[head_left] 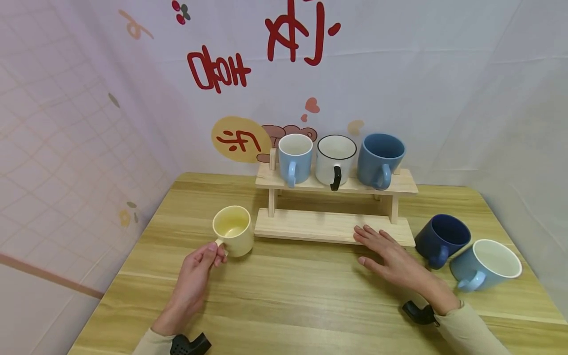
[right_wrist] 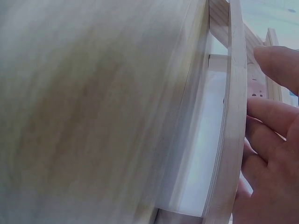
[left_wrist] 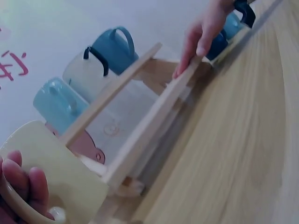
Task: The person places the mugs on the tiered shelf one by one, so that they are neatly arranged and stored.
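My left hand pinches the handle of a pale yellow mug, left of a two-tier wooden rack. In the left wrist view the fingers pass through that mug's handle. The mug is upright, though whether it touches the table I cannot tell. Over the right part of the rack's lower shelf lies my right hand, fingers extended and fingertips at the board. The right wrist view has its fingers against the shelf's edge; they hold no mug.
On the top shelf stand a light blue mug, a white mug with black rim and a blue mug. A navy mug and a light blue mug with white inside are on the wooden table, right of the rack.
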Available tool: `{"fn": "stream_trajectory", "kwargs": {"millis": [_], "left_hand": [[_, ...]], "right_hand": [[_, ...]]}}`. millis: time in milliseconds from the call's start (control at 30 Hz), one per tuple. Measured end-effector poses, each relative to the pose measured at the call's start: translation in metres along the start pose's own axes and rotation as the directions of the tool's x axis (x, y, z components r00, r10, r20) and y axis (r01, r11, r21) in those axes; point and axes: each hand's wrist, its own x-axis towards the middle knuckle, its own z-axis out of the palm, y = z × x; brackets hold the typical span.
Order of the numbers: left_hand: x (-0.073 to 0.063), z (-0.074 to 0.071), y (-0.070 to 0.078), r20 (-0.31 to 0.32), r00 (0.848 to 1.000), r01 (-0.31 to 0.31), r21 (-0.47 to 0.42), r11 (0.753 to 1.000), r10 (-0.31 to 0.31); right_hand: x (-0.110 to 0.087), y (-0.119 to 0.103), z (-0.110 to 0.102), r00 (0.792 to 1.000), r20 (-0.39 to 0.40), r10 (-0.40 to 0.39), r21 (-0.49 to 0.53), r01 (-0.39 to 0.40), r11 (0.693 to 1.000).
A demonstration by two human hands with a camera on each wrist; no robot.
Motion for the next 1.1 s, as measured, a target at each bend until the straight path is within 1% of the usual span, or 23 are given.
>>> {"fn": "stream_trajectory", "kwargs": {"millis": [67, 133, 300, 500, 633, 767, 933, 1100], "left_hand": [[-0.001, 0.004, 0.004, 0.015, 1.0, -0.026, -0.024, 0.999, 0.027], [-0.002, 0.009, 0.008, 0.029, 0.999, -0.04, -0.047, 0.998, 0.041], [-0.005, 0.022, 0.015, 0.05, 0.998, -0.027, -0.077, 0.997, 0.031], [-0.004, 0.036, 0.018, 0.064, 0.997, -0.039, -0.096, 0.995, 0.045], [-0.002, 0.044, 0.018, 0.066, 0.997, -0.026, -0.103, 0.994, 0.033], [0.001, 0.052, 0.017, 0.071, 0.997, -0.02, -0.082, 0.996, 0.026], [0.005, 0.062, 0.014, 0.08, 0.996, -0.027, -0.059, 0.998, 0.032], [0.008, 0.072, 0.01, 0.093, 0.995, -0.039, -0.077, 0.996, 0.047]], "right_hand": [[0.0, 0.0, 0.0, 1.0, 0.001, 0.001, 0.004, -0.001, 1.0], [0.0, -0.001, -0.001, 1.0, 0.005, 0.006, 0.01, -0.006, 1.0], [0.0, 0.0, -0.001, 1.0, 0.004, 0.004, 0.011, -0.004, 1.0], [0.0, 0.001, 0.001, 0.999, -0.036, -0.026, -0.016, 0.025, 1.0], [0.0, 0.001, 0.002, 0.998, -0.046, -0.031, -0.013, 0.031, 0.999], [0.0, 0.001, 0.002, 0.998, -0.045, -0.032, -0.012, 0.032, 0.999], [0.0, 0.001, 0.003, 0.999, -0.043, -0.033, -0.016, 0.033, 0.999], [-0.001, -0.001, 0.002, 0.999, -0.042, -0.027, -0.011, 0.027, 1.0]]}}
